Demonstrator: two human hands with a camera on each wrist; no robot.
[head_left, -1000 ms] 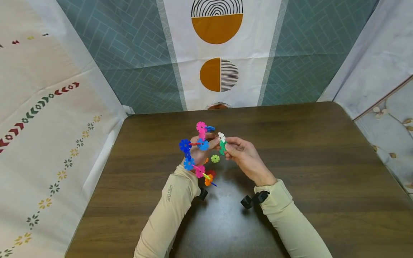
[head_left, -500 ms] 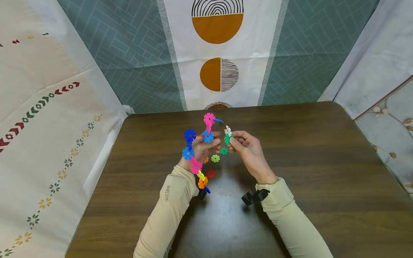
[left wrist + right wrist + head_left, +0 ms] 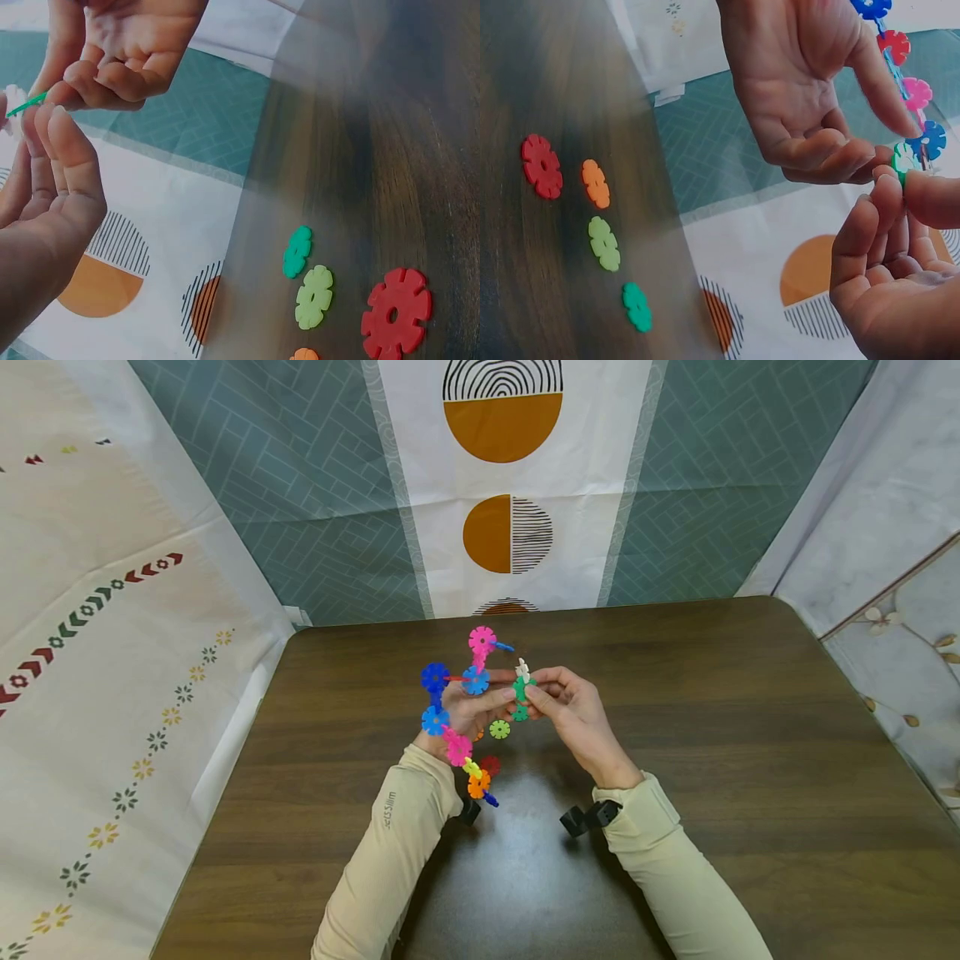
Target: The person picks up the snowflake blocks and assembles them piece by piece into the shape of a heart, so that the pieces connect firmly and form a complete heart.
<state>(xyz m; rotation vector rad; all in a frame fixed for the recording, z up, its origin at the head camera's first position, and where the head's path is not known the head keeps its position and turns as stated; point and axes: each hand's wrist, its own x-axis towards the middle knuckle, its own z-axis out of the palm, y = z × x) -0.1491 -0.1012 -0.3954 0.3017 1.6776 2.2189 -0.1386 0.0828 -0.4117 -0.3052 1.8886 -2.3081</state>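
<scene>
A chain of interlocking flower-shaped plastic discs loops in front of my left hand, with blue, pink, yellow and orange pieces. At its right end, a white disc joins a green disc. My right hand pinches this green disc between thumb and fingers. The left thumb and fingertips meet at the same disc from the other side. In the right wrist view, the green disc shows between both hands' fingertips, beside a blue disc of the chain.
Loose flower discs lie on the brown table below the hands: a green one, a light green one, an orange one and a red one. Patterned cloths hang behind and at both sides.
The right hand first moved up and right, carrying the green and white discs and swinging the chain. It has since come slightly back left, and both hands' fingertips now meet at the green disc.
</scene>
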